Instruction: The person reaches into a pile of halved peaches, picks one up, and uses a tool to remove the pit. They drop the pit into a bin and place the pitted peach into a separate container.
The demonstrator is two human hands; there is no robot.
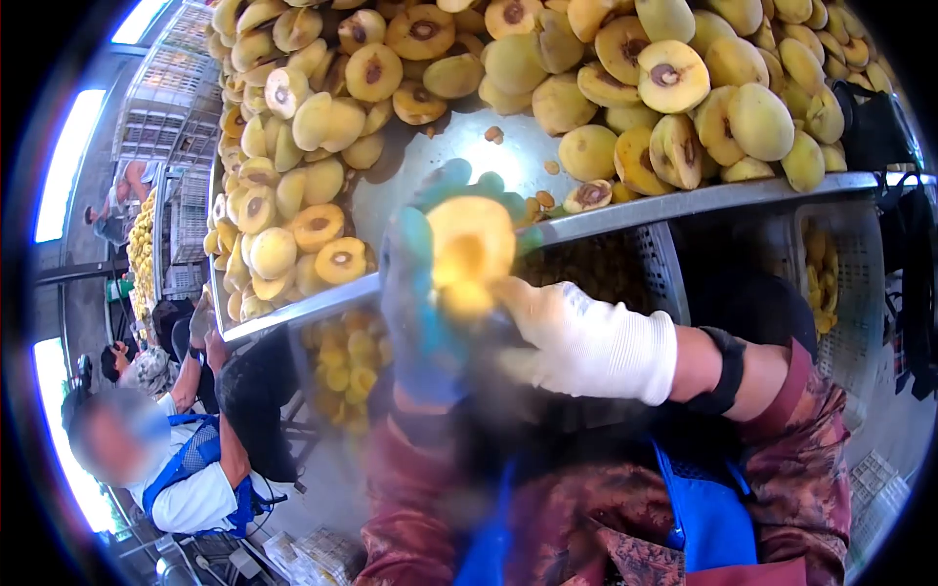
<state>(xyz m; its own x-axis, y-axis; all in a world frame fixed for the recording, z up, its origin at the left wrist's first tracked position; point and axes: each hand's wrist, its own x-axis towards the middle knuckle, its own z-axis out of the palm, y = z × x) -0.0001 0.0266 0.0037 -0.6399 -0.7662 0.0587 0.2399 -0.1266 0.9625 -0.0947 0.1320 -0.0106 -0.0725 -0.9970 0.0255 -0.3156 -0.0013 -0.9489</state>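
My left hand (415,278), in a blue-green glove, holds up a yellow peach half (476,234) over the table's front edge. Its cut side faces me, with a hollow in the middle and no stone visible there. My right hand (576,337), in a white knitted glove, is curled closed right at the peach half's lower edge. Whatever its fingers grip is hidden and blurred. Behind the hands, many peach halves (373,73) are heaped on the metal table (396,186), several with brown stones still in them. A few loose stones (493,135) lie on the bare metal.
The table's raised metal rim (684,200) runs just beyond my hands. Below it stand a crate of brown pieces (596,273), blurred yellow fruit (347,366) and a crate (850,254) with yellow pieces. A co-worker (186,459) sits at left; stacked crates (176,98) stand behind.
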